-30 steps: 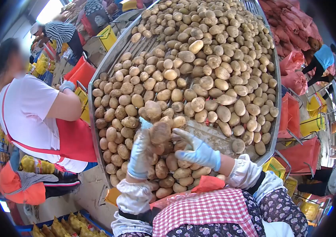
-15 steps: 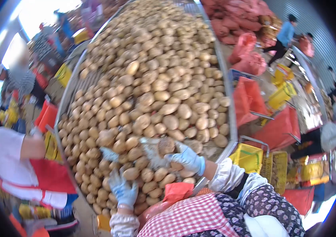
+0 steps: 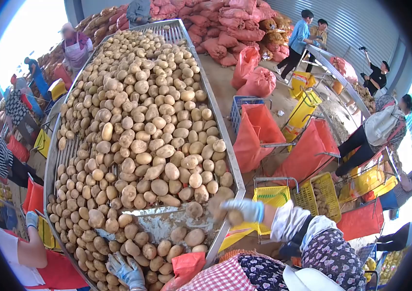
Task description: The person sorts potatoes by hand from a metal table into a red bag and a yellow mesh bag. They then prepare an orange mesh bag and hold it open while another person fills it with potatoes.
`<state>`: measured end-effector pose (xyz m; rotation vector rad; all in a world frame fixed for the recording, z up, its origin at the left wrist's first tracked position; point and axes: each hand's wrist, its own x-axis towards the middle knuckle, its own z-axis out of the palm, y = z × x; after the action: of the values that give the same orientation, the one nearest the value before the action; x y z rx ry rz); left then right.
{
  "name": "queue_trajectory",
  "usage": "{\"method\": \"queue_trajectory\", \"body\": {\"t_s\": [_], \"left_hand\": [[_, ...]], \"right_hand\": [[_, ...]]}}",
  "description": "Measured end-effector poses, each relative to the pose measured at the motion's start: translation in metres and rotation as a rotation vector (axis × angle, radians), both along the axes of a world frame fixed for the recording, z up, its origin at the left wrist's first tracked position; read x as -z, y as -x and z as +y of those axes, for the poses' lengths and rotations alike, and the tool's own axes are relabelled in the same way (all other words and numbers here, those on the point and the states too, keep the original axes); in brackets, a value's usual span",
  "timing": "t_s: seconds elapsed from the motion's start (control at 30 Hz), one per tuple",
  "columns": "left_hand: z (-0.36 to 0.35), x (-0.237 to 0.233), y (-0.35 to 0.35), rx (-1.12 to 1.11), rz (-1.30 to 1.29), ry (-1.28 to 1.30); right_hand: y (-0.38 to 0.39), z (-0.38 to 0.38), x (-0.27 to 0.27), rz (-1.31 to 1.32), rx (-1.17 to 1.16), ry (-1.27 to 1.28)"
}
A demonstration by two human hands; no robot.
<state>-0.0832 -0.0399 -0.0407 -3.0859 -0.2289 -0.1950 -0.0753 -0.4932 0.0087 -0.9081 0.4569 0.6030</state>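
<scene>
A potato lies directly beneath the right hand's blurred fingers, grip indeterminable; the left hand's spread fingers overlie piled potatoes.

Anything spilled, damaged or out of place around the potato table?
Nothing major stands out. One small oddity: a white scrap lies loose on the floor near the blue crate, to the right of the table holding the potatoes. It looks like stray litter, though it is too small to identify.
</scene>
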Motion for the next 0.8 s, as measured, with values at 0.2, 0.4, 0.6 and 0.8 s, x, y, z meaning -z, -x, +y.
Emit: {"method": "queue_trajectory", "body": {"t_s": [0.2, 0.4, 0.6, 0.8], "left_hand": [[-0.006, -0.007, -0.003, -0.068, 0.031, 0.026], [0.01, 0.0, -0.019, -0.029, -0.005, 0.087], [0.017, 0.019, -0.024, -0.06, -0.043, 0.055], [0.003, -0.019, 0.041, 0.237, 0.01, 0.285]], "right_hand": [[-0.147, -0.168, -0.029, -0.363, 0.753, 0.015], [-0.133, -0.082, -0.047, -0.28, 0.401, -0.363], [-0.1, -0.008, -0.06, -0.321, 0.169, -0.596], [-0.07, 0.018, -0.036, -0.371, 0.109, -0.35]]}}
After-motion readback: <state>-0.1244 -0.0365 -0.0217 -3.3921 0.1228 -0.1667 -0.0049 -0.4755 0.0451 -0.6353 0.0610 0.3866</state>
